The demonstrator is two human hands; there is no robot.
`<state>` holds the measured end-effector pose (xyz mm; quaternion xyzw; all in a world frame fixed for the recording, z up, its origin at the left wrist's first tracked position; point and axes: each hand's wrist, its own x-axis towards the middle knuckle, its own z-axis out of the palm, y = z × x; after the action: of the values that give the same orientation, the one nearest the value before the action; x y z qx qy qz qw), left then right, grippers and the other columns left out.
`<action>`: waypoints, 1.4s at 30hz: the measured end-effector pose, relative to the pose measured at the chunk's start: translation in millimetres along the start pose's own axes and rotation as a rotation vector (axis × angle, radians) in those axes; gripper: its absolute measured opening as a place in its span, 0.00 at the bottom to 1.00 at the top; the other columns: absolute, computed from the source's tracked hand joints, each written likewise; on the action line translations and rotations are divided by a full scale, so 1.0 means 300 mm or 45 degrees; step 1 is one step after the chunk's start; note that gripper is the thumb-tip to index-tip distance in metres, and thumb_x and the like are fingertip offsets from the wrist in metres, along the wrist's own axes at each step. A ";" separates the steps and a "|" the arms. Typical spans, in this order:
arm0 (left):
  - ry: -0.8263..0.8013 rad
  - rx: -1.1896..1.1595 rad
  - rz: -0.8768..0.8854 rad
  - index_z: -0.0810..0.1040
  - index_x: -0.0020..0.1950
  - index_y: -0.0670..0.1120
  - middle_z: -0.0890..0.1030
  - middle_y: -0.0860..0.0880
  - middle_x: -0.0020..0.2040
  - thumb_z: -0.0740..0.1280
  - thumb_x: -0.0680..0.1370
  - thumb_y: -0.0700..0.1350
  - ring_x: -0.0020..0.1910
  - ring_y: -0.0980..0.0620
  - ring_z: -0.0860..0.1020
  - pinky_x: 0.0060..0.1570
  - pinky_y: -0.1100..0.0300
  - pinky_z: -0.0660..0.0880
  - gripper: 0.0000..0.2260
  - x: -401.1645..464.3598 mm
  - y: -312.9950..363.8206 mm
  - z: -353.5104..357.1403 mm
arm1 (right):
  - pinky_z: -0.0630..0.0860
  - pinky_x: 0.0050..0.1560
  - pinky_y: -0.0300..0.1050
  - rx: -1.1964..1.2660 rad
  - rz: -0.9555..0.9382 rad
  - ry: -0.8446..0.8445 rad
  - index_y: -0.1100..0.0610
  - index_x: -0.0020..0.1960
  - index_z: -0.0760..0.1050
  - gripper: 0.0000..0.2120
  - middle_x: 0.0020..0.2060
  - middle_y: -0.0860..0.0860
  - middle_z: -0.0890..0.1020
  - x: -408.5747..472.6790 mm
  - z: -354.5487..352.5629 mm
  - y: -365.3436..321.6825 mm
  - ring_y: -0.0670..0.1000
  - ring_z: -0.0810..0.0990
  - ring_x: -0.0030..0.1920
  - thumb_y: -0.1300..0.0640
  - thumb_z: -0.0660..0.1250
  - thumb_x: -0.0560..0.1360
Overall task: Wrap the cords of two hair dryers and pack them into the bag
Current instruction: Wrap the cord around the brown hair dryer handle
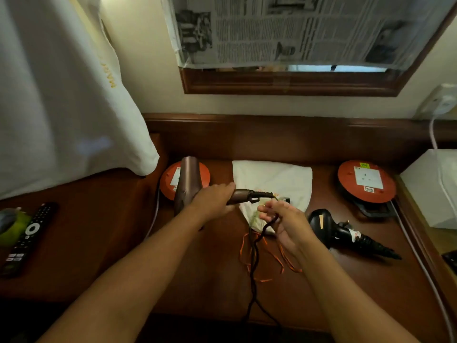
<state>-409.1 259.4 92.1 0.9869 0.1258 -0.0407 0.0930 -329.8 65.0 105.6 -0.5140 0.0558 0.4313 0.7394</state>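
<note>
The left hand (214,199) has its fingers closed around the handle of the brown hair dryer (189,183), held just left of the white bag (274,179) on the worktop (321,280). The right hand (284,220), just in front of the bag, pinches the dark cord (254,258) with bent fingers. The black hair dryer (324,225) lies to the right of the bag.

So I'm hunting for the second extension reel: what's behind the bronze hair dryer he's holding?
Behind the bronze hair dryer, an orange round reel with a white label lies on the desk. The dryer's barrel covers the reel's middle, so most of the label is hidden.
</note>
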 end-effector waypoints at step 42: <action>0.257 0.178 0.208 0.70 0.47 0.56 0.81 0.49 0.49 0.69 0.72 0.54 0.48 0.47 0.79 0.45 0.56 0.71 0.09 0.118 0.223 -0.792 | 0.63 0.22 0.36 -1.621 -0.094 -0.565 0.63 0.53 0.79 0.10 0.24 0.49 0.70 -0.068 0.203 -0.874 0.45 0.64 0.22 0.63 0.59 0.80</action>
<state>-344.4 250.3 332.7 0.9970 0.0507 0.0577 0.0138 -182.2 76.2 331.5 -0.7504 -0.3798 0.4499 0.3004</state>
